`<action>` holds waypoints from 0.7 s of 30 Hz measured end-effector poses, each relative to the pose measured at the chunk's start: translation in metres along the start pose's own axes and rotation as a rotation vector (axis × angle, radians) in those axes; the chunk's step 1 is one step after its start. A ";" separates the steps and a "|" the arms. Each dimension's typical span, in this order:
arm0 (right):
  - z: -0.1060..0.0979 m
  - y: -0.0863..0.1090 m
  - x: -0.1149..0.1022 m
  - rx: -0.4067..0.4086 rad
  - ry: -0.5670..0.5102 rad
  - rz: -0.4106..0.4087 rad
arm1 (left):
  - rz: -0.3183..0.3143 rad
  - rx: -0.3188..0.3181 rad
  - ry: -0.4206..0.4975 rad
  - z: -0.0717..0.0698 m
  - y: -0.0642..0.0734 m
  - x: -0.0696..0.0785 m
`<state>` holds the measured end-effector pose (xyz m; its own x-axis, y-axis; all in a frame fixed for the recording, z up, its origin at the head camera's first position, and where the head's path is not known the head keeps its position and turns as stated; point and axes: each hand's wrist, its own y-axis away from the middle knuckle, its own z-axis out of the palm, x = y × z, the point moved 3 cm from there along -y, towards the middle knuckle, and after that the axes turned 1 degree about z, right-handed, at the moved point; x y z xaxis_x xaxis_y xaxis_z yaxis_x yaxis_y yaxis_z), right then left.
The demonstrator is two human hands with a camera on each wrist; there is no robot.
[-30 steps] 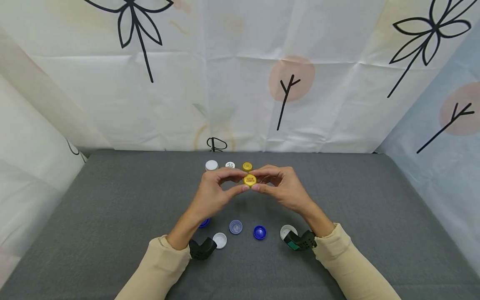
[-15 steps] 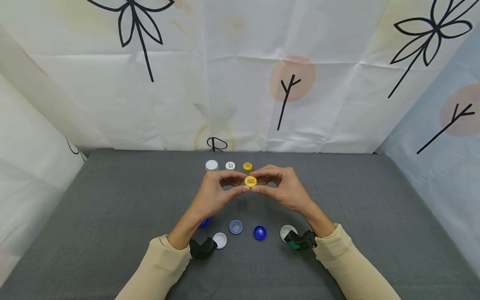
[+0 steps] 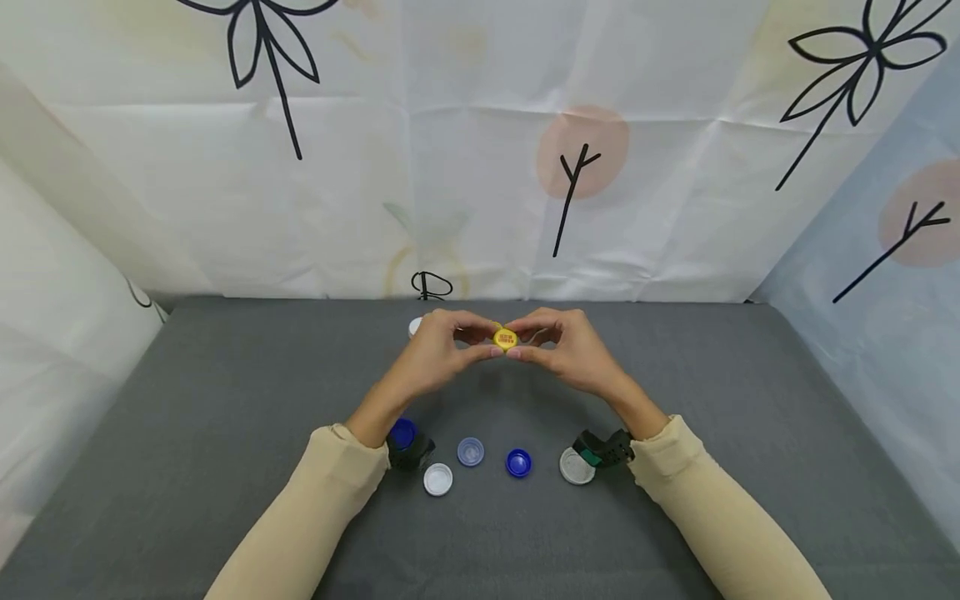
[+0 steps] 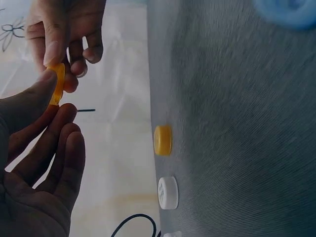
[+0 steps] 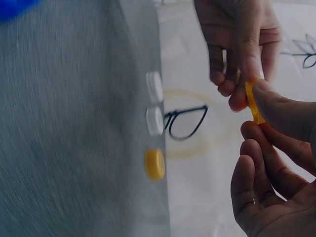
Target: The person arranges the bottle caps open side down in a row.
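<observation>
A yellow bottle cap (image 3: 506, 338) with reddish print on its top is held up above the grey table. My left hand (image 3: 438, 350) pinches its left side between thumb and fingers, and my right hand (image 3: 573, 350) pinches its right side the same way. Both wrist views show the cap edge-on between the two thumbs. Behind the hands, on the table's far part, stand a second yellow cap (image 4: 163, 140) and a white cap (image 4: 168, 192) in the left wrist view. Another white cap (image 5: 154, 86) shows beyond them in the right wrist view. In the head view the hands mostly cover this row.
Nearer the body lie several upturned caps: a dark blue one (image 3: 402, 432) partly behind the left wrist camera, a pale blue one (image 3: 470, 452), a white one (image 3: 438, 479), a blue one (image 3: 518, 462) and a larger off-white one (image 3: 577, 467). Patterned cloth (image 3: 480, 183) hangs behind the table (image 3: 225, 433).
Both hands have moved up and away from the body with the yellow cap, now covering most of the back row. The dark blue cap near the left wrist shows more.
</observation>
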<state>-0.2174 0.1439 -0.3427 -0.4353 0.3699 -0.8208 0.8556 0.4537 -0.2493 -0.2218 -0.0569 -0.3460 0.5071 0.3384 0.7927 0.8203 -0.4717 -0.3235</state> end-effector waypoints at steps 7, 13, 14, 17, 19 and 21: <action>-0.018 -0.019 0.026 -0.032 0.065 0.096 | -0.043 -0.112 -0.146 0.010 -0.042 -0.013; -0.026 -0.024 0.049 -0.055 0.130 0.110 | -0.052 -0.183 -0.264 0.029 -0.067 -0.026; -0.026 -0.025 0.052 -0.056 0.147 0.109 | -0.059 -0.186 -0.290 0.032 -0.069 -0.027; -0.026 -0.028 0.060 -0.066 0.193 0.099 | -0.115 -0.189 -0.376 0.039 -0.072 -0.031; -0.025 -0.030 0.065 -0.070 0.218 0.103 | -0.164 -0.189 -0.428 0.043 -0.072 -0.033; -0.024 -0.031 0.069 -0.074 0.238 0.113 | -0.206 -0.188 -0.460 0.045 -0.072 -0.035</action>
<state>-0.2809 0.1745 -0.3793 -0.3992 0.5980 -0.6950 0.8837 0.4531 -0.1177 -0.2868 0.0022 -0.3741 0.4387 0.7414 0.5077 0.8749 -0.4813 -0.0531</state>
